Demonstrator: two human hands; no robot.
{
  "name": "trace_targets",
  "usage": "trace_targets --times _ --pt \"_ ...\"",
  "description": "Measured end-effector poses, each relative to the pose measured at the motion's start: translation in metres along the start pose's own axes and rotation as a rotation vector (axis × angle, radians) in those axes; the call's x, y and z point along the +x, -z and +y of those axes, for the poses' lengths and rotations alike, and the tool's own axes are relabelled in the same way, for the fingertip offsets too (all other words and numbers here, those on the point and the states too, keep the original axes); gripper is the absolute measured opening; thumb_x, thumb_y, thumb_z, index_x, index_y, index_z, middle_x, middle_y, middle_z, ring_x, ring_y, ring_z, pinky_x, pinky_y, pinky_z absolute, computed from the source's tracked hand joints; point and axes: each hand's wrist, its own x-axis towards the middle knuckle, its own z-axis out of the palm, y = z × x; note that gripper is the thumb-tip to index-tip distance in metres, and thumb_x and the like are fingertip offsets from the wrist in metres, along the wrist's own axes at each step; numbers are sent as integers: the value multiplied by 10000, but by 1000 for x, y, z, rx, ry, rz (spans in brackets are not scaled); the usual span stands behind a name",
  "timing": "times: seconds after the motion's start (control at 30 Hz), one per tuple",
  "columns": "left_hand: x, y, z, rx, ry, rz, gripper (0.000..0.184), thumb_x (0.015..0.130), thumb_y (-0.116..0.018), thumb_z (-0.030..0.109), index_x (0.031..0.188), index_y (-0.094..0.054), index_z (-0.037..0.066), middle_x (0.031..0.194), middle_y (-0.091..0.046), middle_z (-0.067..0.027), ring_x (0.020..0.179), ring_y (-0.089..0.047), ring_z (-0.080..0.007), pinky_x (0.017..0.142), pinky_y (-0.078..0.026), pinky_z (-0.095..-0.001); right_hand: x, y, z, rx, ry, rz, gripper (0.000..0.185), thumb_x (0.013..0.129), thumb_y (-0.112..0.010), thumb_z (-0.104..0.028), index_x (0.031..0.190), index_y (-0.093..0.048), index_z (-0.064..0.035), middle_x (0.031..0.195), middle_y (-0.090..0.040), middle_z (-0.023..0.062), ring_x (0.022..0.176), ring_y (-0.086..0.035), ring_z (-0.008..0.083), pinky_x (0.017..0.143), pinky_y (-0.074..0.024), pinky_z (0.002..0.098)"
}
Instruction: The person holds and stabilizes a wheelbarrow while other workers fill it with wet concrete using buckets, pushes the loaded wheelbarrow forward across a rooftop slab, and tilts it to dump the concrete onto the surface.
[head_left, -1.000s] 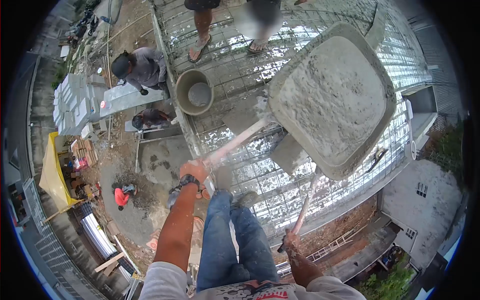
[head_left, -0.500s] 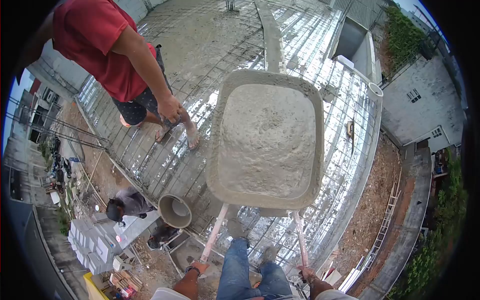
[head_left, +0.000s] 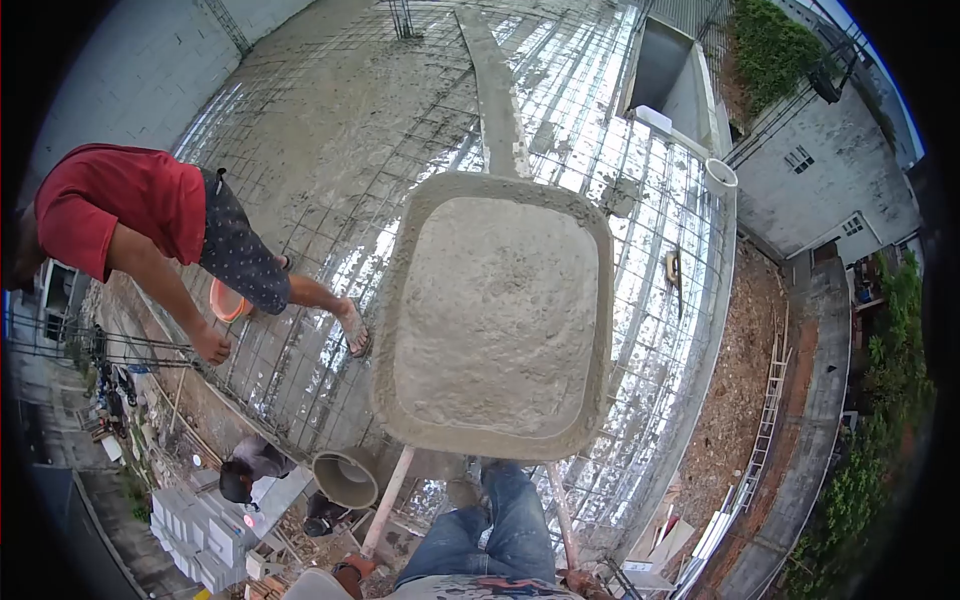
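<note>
In front of me stands a wheelbarrow, its grey-coated tray (head_left: 388,400) filled with wet concrete (head_left: 495,310). My left hand (head_left: 356,566) is closed round the left handle (head_left: 388,505). At the bottom of the view my right hand (head_left: 580,582) grips the right handle (head_left: 561,510), partly cut off by my shirt and the frame edge. Between the handles are my legs in blue jeans (head_left: 520,520). Beneath the tray lies a slab with a steel bar mesh (head_left: 660,340).
A person in a red shirt (head_left: 130,205) bends over on the left beside an orange bucket (head_left: 228,300). A big grey bucket (head_left: 345,478) stands near the slab's left edge, with people below. A float (head_left: 677,282) lies right. Ahead runs a concrete-covered strip (head_left: 495,100).
The person in red has bent down and moved left, uncovering the orange bucket. The wheelbarrow appears lower and further left in view; both my hands keep their hold on the handles.
</note>
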Motion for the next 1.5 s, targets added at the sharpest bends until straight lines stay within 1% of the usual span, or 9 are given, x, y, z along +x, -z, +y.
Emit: trace_targets --times 0.37,0.47,0.83,0.93,1.1,1.2,1.33,1.37,1.5 --pt "-19 59 15 -23 148 117 759 754 -501 656 1248 -584 86 1278 -551 -228 1193 -525 -378 1007 -409 -457 -26 102 -130 86 38 191 566 746 -655 -595 923 -649 -58 780 -635 114 705 -611 238 677 -485 363" --pt "-94 158 69 -179 168 88 724 773 -484 642 1266 -568 119 1311 -542 -177 1202 -515 -363 986 -414 -480 -28 118 -154 63 71 215 547 746 -661 -586 890 -645 -58 760 -627 108 687 -604 230 658 -482 362" --pt "20 204 102 -142 109 412 599 751 -559 534 1144 -665 94 1191 -627 -170 1072 -621 -316 889 -494 -456 -77 156 -209 -123 148 303 497 747 -681 -554 766 -628 -60 685 -598 86 621 -577 201 589 -470 356" --pt "5 258 111 -334 113 27 651 751 -566 540 1229 -608 101 1250 -599 -139 1146 -577 -322 963 -449 -461 -93 148 -215 -97 172 310 489 747 -686 -545 732 -624 -60 665 -590 81 602 -570 193 570 -467 354" --pt "48 297 87 365 -294 183 540 829 -516 564 1155 -653 156 1236 -609 -126 1139 -581 -322 947 -456 -445 -89 125 -221 24 278 326 481 747 -696 -530 676 -617 -61 631 -576 71 572 -558 180 538 -461 352" --pt "60 334 85 161 -210 -2 433 855 -496 478 911 -729 117 860 -714 -106 818 -694 -233 766 -533 -386 -192 131 -304 104 -12 338 473 784 -665 -524 763 -648 -52 675 -609 79 576 -582 193 553 -481 363" --pt "33 368 99 93 -228 29 451 859 -487 493 927 -728 118 880 -711 -94 812 -686 -229 768 -527 -390 -136 152 -298 -70 2 264 583 830 -507 -650 1178 -644 -203 969 -679 146 926 -633 280 880 -460 404" --pt "25 372 105 102 -243 -8 469 858 -480 507 937 -726 116 894 -711 -96 833 -684 -236 783 -521 -393 -130 159 -296 110 62 311 477 758 -697 -501 785 -653 -27 703 -624 79 607 -596 190 576 -484 349" --pt "33 376 120 197 -447 198 552 862 -430 558 1042 -699 111 1005 -694 -118 915 -665 -263 847 -495 -410 -152 198 -312 57 6 270 468 771 -676 -478 876 -679 -22 769 -647 87 652 -618 212 617 -495 348"
